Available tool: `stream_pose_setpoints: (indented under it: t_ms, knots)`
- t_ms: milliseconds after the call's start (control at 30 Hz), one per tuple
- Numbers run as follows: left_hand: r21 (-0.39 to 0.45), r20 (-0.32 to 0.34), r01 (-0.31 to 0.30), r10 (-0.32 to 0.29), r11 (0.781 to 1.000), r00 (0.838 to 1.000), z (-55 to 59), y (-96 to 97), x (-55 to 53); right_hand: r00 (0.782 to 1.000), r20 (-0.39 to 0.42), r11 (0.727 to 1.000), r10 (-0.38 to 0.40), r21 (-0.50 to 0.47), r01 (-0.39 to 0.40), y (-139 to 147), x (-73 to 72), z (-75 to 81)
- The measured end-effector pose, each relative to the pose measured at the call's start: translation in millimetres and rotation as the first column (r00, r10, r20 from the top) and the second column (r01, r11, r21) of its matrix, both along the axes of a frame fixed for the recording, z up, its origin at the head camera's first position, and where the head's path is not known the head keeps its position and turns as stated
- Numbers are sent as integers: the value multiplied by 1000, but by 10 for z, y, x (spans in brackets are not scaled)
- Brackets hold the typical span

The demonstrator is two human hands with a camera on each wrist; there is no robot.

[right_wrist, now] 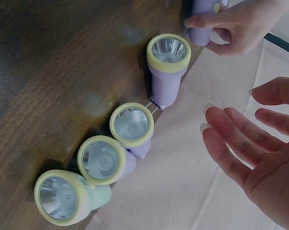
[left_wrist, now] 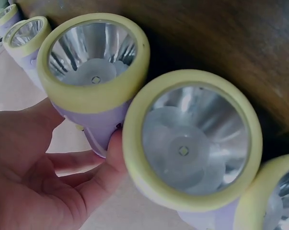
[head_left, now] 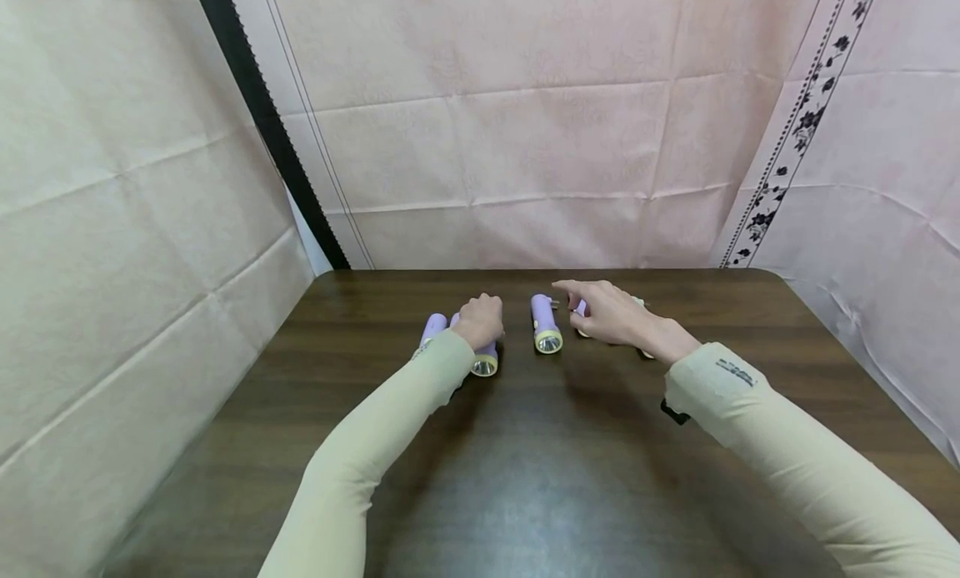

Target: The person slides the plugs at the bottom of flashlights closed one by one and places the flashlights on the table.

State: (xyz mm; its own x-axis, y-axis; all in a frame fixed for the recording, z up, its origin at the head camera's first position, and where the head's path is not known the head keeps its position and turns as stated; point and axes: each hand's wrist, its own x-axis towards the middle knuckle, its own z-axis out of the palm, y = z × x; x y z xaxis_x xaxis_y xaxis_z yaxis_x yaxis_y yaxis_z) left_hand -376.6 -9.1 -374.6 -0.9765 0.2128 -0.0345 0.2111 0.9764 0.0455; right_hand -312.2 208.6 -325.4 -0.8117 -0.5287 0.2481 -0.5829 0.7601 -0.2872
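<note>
My left hand (head_left: 482, 320) pinches a purple flashlight (left_wrist: 102, 106) between thumb and fingers, its yellow-rimmed lens facing my side of the table. Close beside it in the left wrist view stands another flashlight (left_wrist: 193, 201), and part of a third shows at the right edge. To the right of that hand, a purple flashlight (head_left: 546, 321) lies alone on the table. My right hand (right_wrist: 264, 163) hovers with loosely spread fingers and holds nothing. Under it in the head view, a purple flashlight (head_left: 581, 309) is mostly hidden.
In the right wrist view, two purple flashlights (right_wrist: 131, 125) and a mint-green one (right_wrist: 101, 196) sit side by side at the right. Dark wooden tabletop (head_left: 480, 478) extends toward me. Pale cloth (head_left: 510, 145) hangs behind the table's far edge and along both sides.
</note>
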Motion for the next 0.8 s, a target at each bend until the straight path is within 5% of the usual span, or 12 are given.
stream_pose_setpoints:
  t_ms: [233,600,800]
  knots:
    - [-21,-28,9,-9,1000,1000,6,43,63,1000,-19,1000,-2,-11,2,45,33,0]
    - [-31,30,-13,14,999,999,46,77,94,998,-56,1000,-19,6,19,151,73,36]
    - [-29,-30,-11,10,1000,999,130,157,107,998,-65,1000,-18,-2,18,252,95,70]
